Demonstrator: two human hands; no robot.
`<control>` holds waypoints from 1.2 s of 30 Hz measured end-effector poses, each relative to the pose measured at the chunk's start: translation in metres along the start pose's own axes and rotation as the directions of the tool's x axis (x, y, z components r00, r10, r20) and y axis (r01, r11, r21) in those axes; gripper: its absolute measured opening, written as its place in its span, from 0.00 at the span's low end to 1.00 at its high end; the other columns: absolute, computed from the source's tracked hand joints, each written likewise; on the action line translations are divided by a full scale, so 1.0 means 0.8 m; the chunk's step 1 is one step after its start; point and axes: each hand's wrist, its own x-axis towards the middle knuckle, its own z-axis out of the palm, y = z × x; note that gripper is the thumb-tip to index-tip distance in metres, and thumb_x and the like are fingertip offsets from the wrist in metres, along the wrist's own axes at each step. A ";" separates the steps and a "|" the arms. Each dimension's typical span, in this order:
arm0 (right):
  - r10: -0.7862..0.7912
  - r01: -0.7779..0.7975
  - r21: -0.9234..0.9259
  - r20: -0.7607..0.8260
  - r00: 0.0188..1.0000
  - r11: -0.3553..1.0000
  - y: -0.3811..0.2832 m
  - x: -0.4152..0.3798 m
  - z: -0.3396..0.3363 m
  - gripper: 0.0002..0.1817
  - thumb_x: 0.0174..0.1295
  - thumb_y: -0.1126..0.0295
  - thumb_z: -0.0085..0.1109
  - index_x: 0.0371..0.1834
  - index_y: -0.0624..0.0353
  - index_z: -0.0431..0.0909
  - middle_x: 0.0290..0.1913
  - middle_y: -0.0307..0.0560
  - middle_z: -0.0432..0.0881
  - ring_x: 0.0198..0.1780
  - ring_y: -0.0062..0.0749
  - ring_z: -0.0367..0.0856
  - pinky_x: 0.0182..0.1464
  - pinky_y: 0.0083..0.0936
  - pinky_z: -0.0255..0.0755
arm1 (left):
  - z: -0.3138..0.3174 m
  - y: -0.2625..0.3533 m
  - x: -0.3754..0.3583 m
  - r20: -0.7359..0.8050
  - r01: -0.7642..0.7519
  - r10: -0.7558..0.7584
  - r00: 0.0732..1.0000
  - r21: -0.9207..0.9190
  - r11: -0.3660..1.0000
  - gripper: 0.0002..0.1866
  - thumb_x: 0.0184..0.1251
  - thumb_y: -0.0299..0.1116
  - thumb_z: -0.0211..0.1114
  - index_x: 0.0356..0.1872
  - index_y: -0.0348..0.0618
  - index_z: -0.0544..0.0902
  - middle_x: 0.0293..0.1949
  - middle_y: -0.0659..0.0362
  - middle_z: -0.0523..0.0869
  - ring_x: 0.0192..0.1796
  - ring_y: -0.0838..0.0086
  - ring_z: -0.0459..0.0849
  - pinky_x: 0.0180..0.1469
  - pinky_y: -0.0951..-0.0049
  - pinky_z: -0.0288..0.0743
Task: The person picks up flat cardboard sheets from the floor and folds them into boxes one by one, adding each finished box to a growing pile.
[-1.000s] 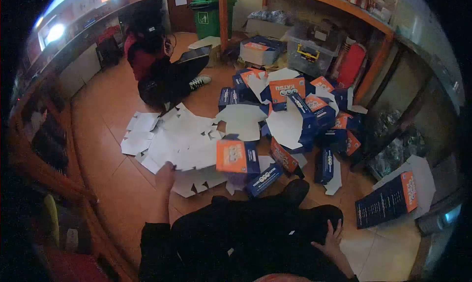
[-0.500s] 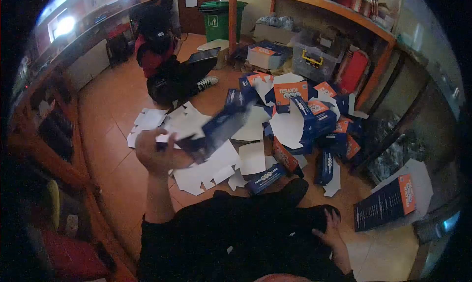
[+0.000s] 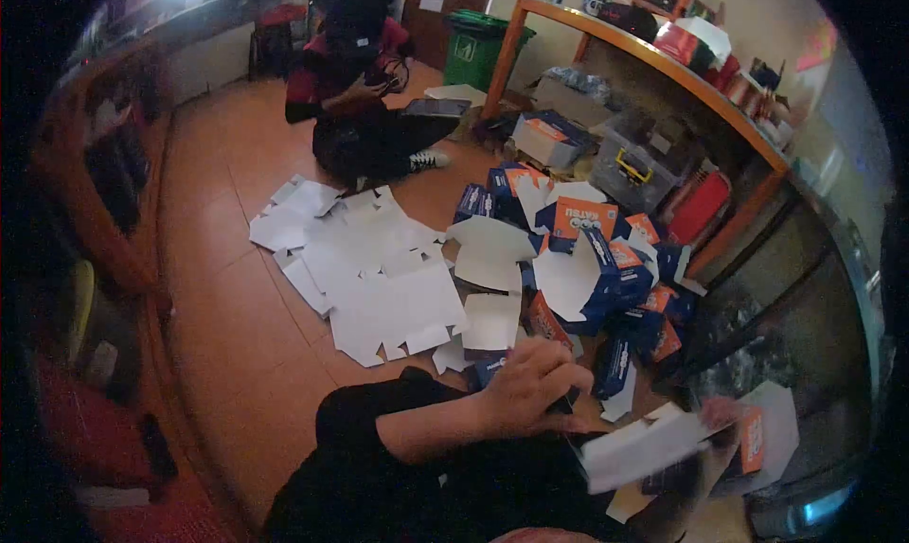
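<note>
My left hand (image 3: 535,382) is above my lap, its fingers curled; a small dark patch shows below them, too unclear to name. Blurred by motion, my right hand (image 3: 722,415) grips the upper right end of a pale carton (image 3: 644,448) over my lap. Behind that hand stands an orange and blue box (image 3: 753,439) with a white flap. Several flattened white cartons (image 3: 388,306) lie overlapping on the floor ahead. To their right is a heap of blue and orange boxes (image 3: 582,216), some with white flaps open.
Another person (image 3: 355,98) sits on the floor at the back left, with a dark flat device (image 3: 436,107) near the knees. A green bin (image 3: 473,51), a wooden-framed table (image 3: 663,60) and a clear plastic box (image 3: 630,169) stand behind the heap. Wooden shelving (image 3: 142,193) lines the left.
My left hand has moved from the left over to my lap, and the blurred blue box near it is gone from there. My right hand has risen rightward, now with the pale carton. The view has shifted.
</note>
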 end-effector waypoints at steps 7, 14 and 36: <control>-0.005 -0.154 -0.332 -0.432 0.902 0.931 -0.020 -0.004 0.013 0.32 0.54 0.68 0.60 0.60 0.66 0.57 0.54 0.50 0.68 0.53 0.36 0.68 0.55 0.32 0.62 | -0.017 -0.094 -0.027 0.728 0.571 0.278 0.627 -0.672 0.472 0.37 0.53 0.43 0.65 0.61 0.38 0.58 0.54 0.48 0.68 0.58 0.62 0.66 0.59 0.64 0.60; -0.171 0.087 -0.540 -0.108 0.979 0.837 -0.025 0.024 0.068 0.19 0.52 0.65 0.61 0.43 0.63 0.69 0.37 0.47 0.72 0.41 0.36 0.67 0.44 0.34 0.63 | 0.009 -0.024 -0.013 0.616 0.344 -0.007 0.788 -0.431 0.834 0.27 0.57 0.41 0.62 0.53 0.37 0.67 0.41 0.46 0.78 0.44 0.63 0.79 0.44 0.64 0.72; 0.334 0.084 -0.672 0.468 0.819 0.736 -0.091 0.088 0.155 0.17 0.36 0.73 0.66 0.33 0.57 0.76 0.32 0.49 0.71 0.36 0.39 0.70 0.39 0.31 0.64 | 0.069 -0.002 -0.041 0.571 0.616 -0.245 0.784 -0.664 0.424 0.19 0.68 0.41 0.46 0.48 0.37 0.74 0.37 0.51 0.80 0.42 0.68 0.78 0.46 0.68 0.69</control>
